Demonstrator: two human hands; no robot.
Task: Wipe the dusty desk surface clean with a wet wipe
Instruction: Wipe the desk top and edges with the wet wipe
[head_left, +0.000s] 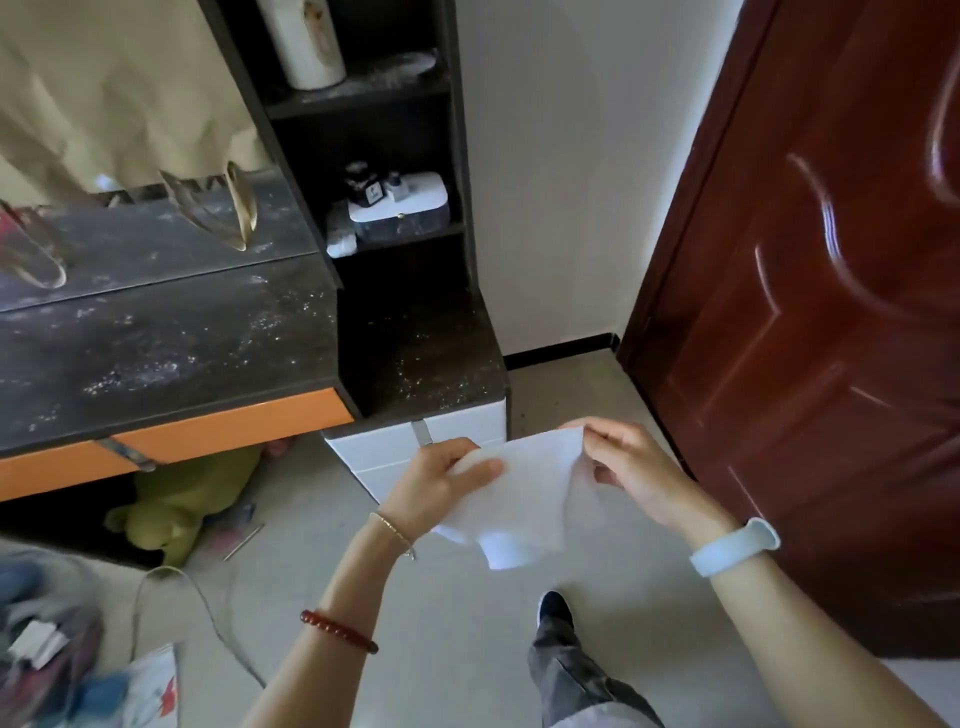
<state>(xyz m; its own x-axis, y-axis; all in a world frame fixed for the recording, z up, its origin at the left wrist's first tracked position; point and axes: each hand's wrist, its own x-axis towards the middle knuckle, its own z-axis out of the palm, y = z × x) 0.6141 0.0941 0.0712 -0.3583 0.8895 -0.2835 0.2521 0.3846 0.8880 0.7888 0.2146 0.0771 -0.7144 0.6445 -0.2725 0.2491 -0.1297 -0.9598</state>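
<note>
A: We've got the wet wipe spread in the air, left hand and right hand each pinching an upper corner, short of the desk and off its right end.

B: So we haven't wiped yet?

A: We judge not. Beyond the wipe, the desk looks dusty everywhere; all the wiping is left

No readable text, brand or number anywhere, small dark bottle on the shelf — label too blurred to read, white bag at the floor's lower left edge — red marking, illegible.
</note>
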